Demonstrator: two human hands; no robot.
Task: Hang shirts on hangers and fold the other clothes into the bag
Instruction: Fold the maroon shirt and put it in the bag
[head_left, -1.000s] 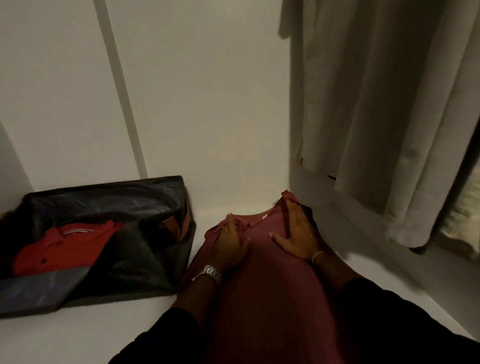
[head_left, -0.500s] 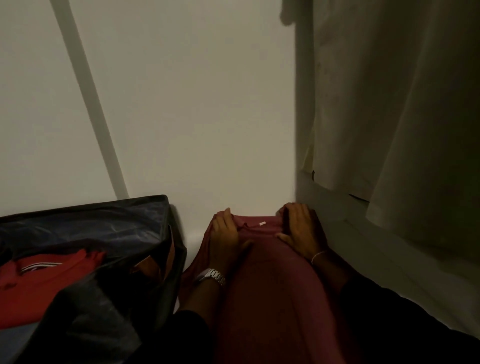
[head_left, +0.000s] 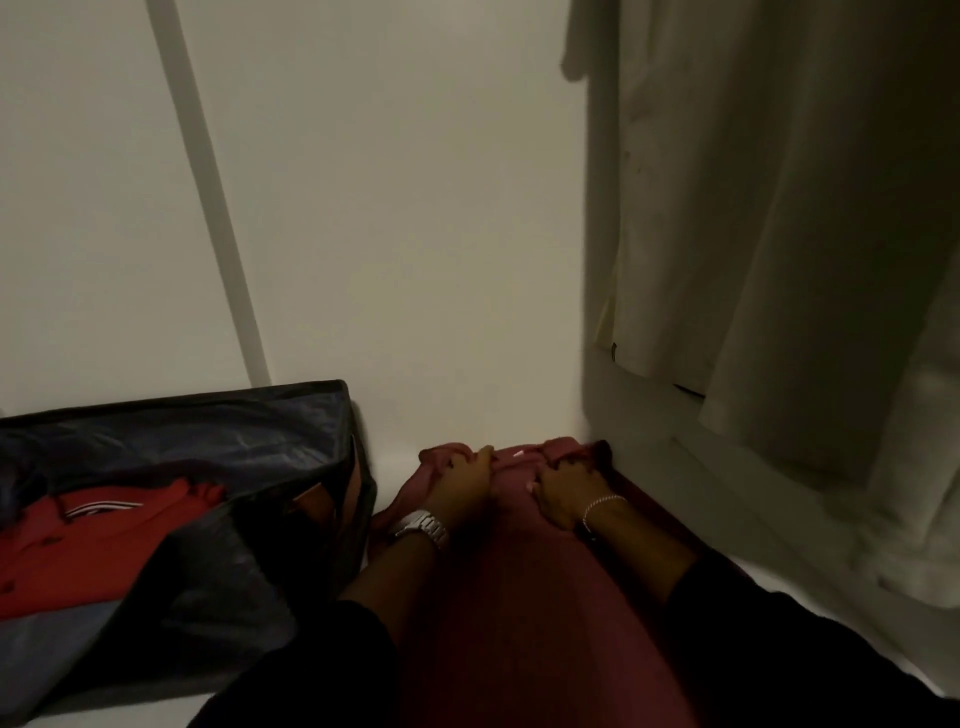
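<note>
Head view. Since the earlier frame both hands have slid from lying flat to the far edge of the maroon garment (head_left: 519, 597). Left hand (head_left: 460, 486): fingers curled over bunched fabric at the far left corner. Right hand (head_left: 563, 493): fingers curled, gripping the far right corner. Garment lies on the white surface (head_left: 769, 566), just beside the dark open bag (head_left: 218, 452) holding a folded red shirt (head_left: 93, 551).

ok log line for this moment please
step: folding | left hand: grips maroon garment top edge | right hand: grips same | bag: open
</note>
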